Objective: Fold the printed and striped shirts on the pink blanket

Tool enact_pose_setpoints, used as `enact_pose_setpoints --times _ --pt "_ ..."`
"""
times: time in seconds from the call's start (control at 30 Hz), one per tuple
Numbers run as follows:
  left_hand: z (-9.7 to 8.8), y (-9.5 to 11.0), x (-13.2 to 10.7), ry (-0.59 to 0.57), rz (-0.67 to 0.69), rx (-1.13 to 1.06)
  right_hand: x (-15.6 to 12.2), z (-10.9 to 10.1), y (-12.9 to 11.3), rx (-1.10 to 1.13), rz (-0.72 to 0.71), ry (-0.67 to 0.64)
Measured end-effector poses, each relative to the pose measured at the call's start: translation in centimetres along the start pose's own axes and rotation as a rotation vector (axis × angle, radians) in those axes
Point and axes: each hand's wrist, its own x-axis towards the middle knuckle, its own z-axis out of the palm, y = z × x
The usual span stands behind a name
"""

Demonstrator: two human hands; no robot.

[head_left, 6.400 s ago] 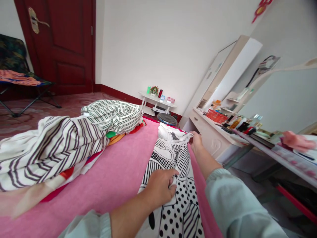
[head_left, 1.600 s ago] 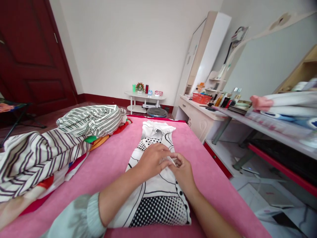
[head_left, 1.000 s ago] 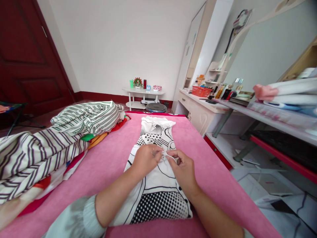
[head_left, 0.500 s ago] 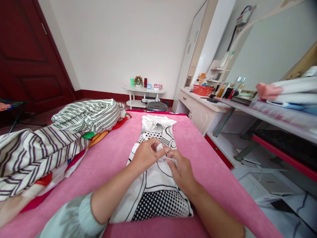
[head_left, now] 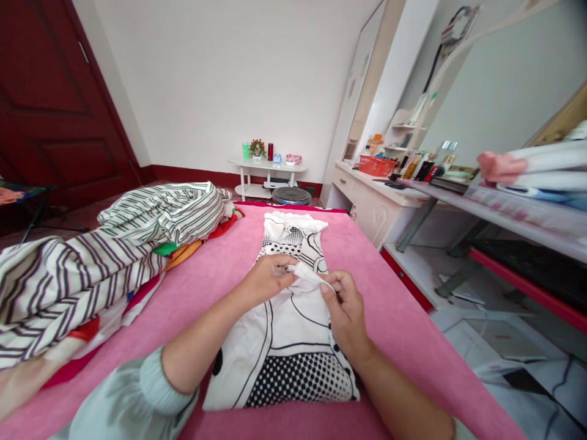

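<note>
Garment (head_left: 287, 342), black-and-white, flat on pink bed (head_left: 215, 287), long axis 12 to 6 o'clock. Left hand (head_left: 268, 278) and right hand (head_left: 346, 308) both pinch a white fold (head_left: 308, 273) mid-length; striped pile (head_left: 114, 244) at 9 o'clock.

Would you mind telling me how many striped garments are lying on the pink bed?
2. A green-striped garment lies on the pile's far end; a dark-striped garment lies nearer, at the left edge. Others may be hidden underneath.

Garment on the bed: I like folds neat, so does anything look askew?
Mostly flat, but both hands, left hand and right hand, pinch a small white strip lifted off the garment; its far end is rumpled.
</note>
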Motion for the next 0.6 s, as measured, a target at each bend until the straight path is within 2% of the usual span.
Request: enact_pose_setpoints --times 0.1,0.2,0.27,0.33,0.43,0.6 --pt "-0.2 -0.4 0.3 0.101 0.03 0.069 0.3 0.1 0.3 0.085 0.075 0.055" --pt "-0.4 -0.7 0.3 0.133 0.054 0.11 0.7 0.3 0.3 0.188 0.128 0.075" --pt "-0.3 -0.7 0.2 0.107 0.054 0.058 0.8 0.4 0.2 0.234 0.148 0.068" --pt "-0.1 -0.7 0.0 0.024 0.05 -0.012 0.8 0.4 0.1 0.282 0.169 0.058" --pt "0.2 -1.0 -0.2 -0.039 0.055 0.044 0.8 0.4 0.0 0.337 0.194 0.055" --pt "0.1 -2.1 0.3 0.133 0.069 0.177 1.0 0.4 0.3 0.306 0.206 0.093"
